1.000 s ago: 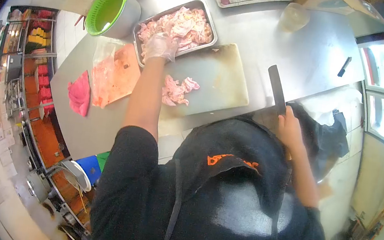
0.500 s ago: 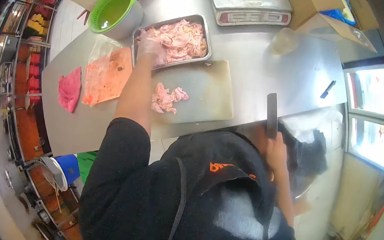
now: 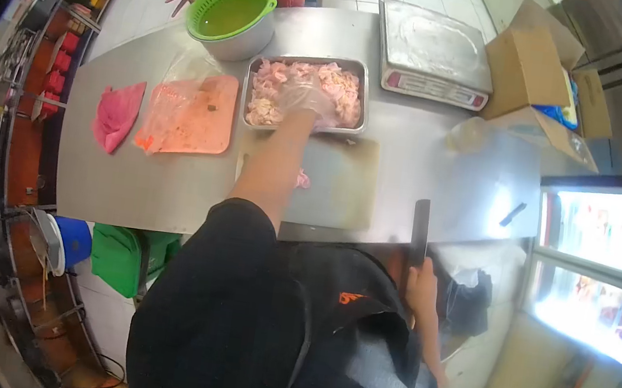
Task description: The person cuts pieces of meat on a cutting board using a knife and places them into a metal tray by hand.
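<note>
My left hand [image 3: 308,99], in a clear plastic glove, reaches into a metal tray [image 3: 365,95] piled with raw pink meat [image 3: 340,84], which looks like chicken. Its fingers are blurred against the meat, so I cannot tell what they grip. Below the tray lies a pale cutting board [image 3: 339,190]; a small piece of meat [image 3: 303,179] on it shows beside my forearm, which hides the rest. My right hand [image 3: 421,285] is closed around the handle of a knife [image 3: 420,228] at the table's front edge. The dark, square-ended blade points away from me.
Left of the tray are an orange board [image 3: 210,122] under a plastic bag and a pink cloth [image 3: 116,115]. A green strainer in a bucket [image 3: 241,42] stands behind. A scale [image 3: 439,54], a cardboard box [image 3: 528,66] and a black marker [image 3: 513,214] are to the right.
My view has shifted. My left hand has moved from the tray's left end to its middle, and my forearm now covers most of the meat on the board. My right hand still holds the knife.
</note>
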Demonstrator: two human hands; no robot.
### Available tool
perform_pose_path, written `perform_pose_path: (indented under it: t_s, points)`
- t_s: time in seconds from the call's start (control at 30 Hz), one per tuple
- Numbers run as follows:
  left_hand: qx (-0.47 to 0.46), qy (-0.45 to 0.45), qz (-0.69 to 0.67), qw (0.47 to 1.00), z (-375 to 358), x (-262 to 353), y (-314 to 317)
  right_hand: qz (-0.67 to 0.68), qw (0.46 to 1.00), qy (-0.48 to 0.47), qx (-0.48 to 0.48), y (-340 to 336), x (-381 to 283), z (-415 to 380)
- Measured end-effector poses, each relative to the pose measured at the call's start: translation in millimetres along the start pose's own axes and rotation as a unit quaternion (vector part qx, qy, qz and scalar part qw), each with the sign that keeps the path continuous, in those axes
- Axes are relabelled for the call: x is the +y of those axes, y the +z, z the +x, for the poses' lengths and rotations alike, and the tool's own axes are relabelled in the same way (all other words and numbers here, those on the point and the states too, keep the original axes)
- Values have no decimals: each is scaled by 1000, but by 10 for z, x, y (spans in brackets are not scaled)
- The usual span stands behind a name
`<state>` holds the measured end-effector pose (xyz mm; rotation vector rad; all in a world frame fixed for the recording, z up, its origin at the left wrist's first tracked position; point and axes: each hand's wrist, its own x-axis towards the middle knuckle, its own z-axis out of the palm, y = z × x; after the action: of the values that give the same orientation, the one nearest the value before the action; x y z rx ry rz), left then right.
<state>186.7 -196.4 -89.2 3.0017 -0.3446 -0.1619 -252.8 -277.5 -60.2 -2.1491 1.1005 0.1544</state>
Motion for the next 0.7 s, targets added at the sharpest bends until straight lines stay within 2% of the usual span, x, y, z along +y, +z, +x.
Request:
perform_pose_path:
  t_s: [0.03,0.07,0.1,0.13,0.17,0.2,0.23,0.27,0.3,0.37,0.4,0.47,0.5,0.57,0.6,0.67,0.7]
  points:
    - [-19,-60,-25,998,101,37,76,-7,1000,-10,8,8,-56,-17]
    - [-20,-63,-41,997,221,5,138,-23,999,-20,19,-53,-91,-25]
    - [-82,51,64,993,348,-178,164,-29,999,-27,25,-75,-92,-51]
    - [-139,166,170,961,457,-324,182,-16,1000,-18,18,-89,-60,-51]
    - [-137,168,168,962,523,-389,220,-17,999,-18,22,-94,-20,-58]
    - [-121,85,4,989,565,-453,267,-4,999,-18,31,-88,20,-79]
    - [-103,0,-157,982,615,-543,332,10,999,-17,39,-83,51,-110]
    - [-105,3,-153,983,818,-698,563,14,999,-14,40,-82,68,-138]
    - [-97,130,-1,987,1113,-859,893,10,999,8,39,-86,84,-158]
    - [-90,260,157,948,1197,-886,1098,13,998,39,37,-67,167,-209]
    - [50,120,80,988,1156,-831,1158,16,998,27,48,-63,201,-212]
    - [184,-16,0,983,1186,-804,1202,7,998,20,64,-65,228,-227]
    - [93,130,-50,986,1403,-902,1257,11,998,27,64,-59,242,-206]
    - [-6,272,-96,958,1531,-1033,1228,19,998,20,49,-61,301,-155]
    - [-20,362,-169,916,1529,-1064,1089,23,998,4,62,-47,321,-135]
    - [-39,446,-239,862,1576,-1148,955,26,998,1,61,-65,254,-99]
    - [-100,420,-282,857,1461,-1093,761,27,998,-6,62,-76,221,-80]
